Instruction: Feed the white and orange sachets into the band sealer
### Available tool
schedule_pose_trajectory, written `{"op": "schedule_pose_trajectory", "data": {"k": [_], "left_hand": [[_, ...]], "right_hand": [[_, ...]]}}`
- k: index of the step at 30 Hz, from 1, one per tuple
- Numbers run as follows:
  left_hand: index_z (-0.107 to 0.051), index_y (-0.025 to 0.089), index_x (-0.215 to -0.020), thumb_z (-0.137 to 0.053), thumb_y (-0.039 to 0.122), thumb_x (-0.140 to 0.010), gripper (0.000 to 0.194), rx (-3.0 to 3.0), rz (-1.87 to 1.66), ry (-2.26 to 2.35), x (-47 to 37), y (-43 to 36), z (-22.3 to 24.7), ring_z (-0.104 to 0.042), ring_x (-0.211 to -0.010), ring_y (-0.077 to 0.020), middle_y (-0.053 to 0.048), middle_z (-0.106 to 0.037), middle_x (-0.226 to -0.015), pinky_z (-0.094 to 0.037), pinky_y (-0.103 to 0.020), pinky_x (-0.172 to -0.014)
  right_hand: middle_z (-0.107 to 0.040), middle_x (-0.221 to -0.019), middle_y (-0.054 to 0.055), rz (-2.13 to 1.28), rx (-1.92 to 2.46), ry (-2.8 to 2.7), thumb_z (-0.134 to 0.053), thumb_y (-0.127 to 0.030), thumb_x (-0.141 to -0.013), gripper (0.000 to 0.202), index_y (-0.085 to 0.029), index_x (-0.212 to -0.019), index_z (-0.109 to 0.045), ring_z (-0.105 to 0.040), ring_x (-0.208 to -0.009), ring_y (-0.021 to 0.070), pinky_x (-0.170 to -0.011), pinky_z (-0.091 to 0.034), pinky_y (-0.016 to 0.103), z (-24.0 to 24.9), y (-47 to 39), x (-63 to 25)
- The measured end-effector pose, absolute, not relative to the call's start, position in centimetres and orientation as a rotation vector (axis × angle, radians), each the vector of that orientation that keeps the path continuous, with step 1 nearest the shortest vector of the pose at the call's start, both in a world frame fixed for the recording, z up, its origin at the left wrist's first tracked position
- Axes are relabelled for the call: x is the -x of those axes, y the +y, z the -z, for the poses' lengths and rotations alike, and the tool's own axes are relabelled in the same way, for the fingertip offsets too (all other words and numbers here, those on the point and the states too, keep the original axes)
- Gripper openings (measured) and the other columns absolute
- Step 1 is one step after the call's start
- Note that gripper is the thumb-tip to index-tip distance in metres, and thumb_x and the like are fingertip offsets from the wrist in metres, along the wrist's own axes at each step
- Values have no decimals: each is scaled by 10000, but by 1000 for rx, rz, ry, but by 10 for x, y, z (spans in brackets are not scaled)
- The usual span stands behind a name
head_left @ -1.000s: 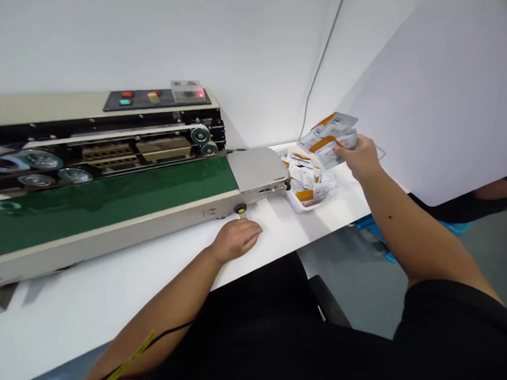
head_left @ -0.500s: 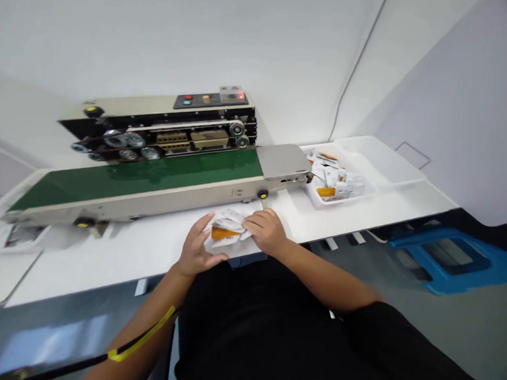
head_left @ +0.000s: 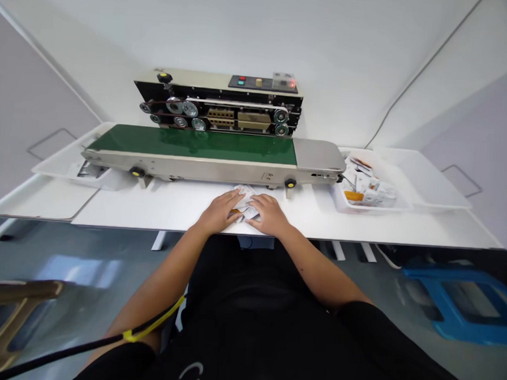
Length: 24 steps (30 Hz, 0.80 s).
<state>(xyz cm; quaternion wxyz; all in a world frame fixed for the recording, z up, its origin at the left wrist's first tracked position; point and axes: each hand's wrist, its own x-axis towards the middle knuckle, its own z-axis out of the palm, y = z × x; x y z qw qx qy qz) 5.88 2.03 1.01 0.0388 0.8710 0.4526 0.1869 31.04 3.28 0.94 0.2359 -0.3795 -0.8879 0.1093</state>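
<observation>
A small pile of white sachets point(head_left: 245, 196) with some orange showing lies on the white table, close to its front edge. My left hand point(head_left: 220, 211) closes around the pile from the left, its fingers and thumb against the sachets. From the right, my right hand point(head_left: 270, 214) holds the other side, fingers bent over the sachets' edge. Parts of the pile are hidden beneath both hands. Just behind stands a band sealing machine point(head_left: 224, 106) with a green conveyor belt point(head_left: 205, 145).
A white bin point(head_left: 346, 205) of similar sachets sits at the belt's right end, beside another translucent bin point(head_left: 432, 179). More white bins point(head_left: 53, 165) stand at the left end. A blue stool point(head_left: 455, 302) is on the floor at right, a brown wooden-looking frame point(head_left: 21, 319) at left.
My view has turned, so the machine now appears level and further right. My left hand has gone from spread beside the sachets to closed around them; the pile looks more gathered.
</observation>
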Motion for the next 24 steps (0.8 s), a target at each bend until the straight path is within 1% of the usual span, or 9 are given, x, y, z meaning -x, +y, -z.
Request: {"op": "schedule_pose_trajectory", "data": {"k": [2, 4, 7, 11, 13, 16, 19, 21, 24], "left_hand": [[-419, 200, -1613, -562, 558, -1014, 712, -2645, -567, 1424, -57, 22, -8, -370, -1555, -379, -145, -403, -1683, -354, -574, -1246], [-452, 222, -1597, -566, 543, -1014, 675, -2630, -583, 1436, -55, 22, -6, -352, -1562, -384, -126, -460, -1651, -341, -585, -1248], [-554, 222, -1523, -582, 426, -1012, 550, -2641, -639, 1435, -55, 22, -5, -434, -1509, -366, -136, -599, -1521, -344, -585, -1243], [-687, 270, -1373, -654, 262, -930, 444, -2680, -693, 1426, -55, 18, -8, -551, -1399, -349, -123, -704, -1348, -341, -614, -1236], [-682, 281, -1379, -682, 281, -912, 467, -2702, -697, 1406, -55, 16, -10, -503, -1452, -362, -120, -658, -1438, -315, -628, -1249], [-592, 264, -1487, -686, 355, -931, 571, -2713, -664, 1400, -56, 14, -11, -396, -1538, -391, -130, -548, -1580, -271, -661, -1259], [-590, 273, -1491, -654, 389, -968, 540, -2703, -637, 1432, -58, 14, -12, -423, -1523, -402, -134, -622, -1506, -204, -720, -1253], [-602, 274, -1482, -676, 473, -955, 568, -2705, -616, 1441, -58, 14, -14, -451, -1499, -424, -142, -652, -1469, -162, -757, -1242], [-597, 266, -1488, -682, 513, -952, 596, -2706, -617, 1442, -59, 14, -15, -502, -1455, -425, -144, -654, -1467, -176, -757, -1237]], "right_hand": [[-634, -1464, 147, -331, 1009, -2431, -753, -570, -868, 591, -198, -1322, -687, -529, -1363, 357, -1212, -335, 548, -11, 33, -310], [-657, -1441, 138, -361, 1010, -2412, -729, -530, -908, 521, -200, -1310, -691, -543, -1369, 341, -1237, -305, 557, -11, 35, -311], [-678, -1423, 123, -403, 1043, -2398, -660, -390, -978, 401, -210, -1335, -675, -530, -1417, 326, -1261, -272, 578, -8, 36, -311], [-664, -1463, 87, -437, 1014, -2442, -561, -238, -1020, 397, -238, -1410, -634, -425, -1537, 309, -1295, -193, 629, -3, 38, -310], [-663, -1471, 51, -441, 973, -2490, -506, -177, -1032, 405, -280, -1397, -650, -389, -1565, 295, -1299, -144, 667, -2, 39, -310], [-662, -1472, 24, -437, 925, -2547, -442, -117, -1041, 456, -330, -1371, -673, -398, -1564, 281, -1292, -111, 706, 0, 41, -309], [-658, -1476, 36, -438, 917, -2552, -437, -104, -1038, 475, -324, -1395, -663, -399, -1564, 280, -1287, -133, 714, 1, 42, -308], [-659, -1476, 31, -445, 929, -2541, -441, -108, -1037, 479, -325, -1406, -655, -378, -1575, 280, -1288, -153, 708, 2, 42, -307], [-637, -1504, 30, -455, 939, -2525, -436, -120, -1037, 496, -313, -1460, -610, -371, -1577, 290, -1292, -170, 696, 2, 42, -306]]}}
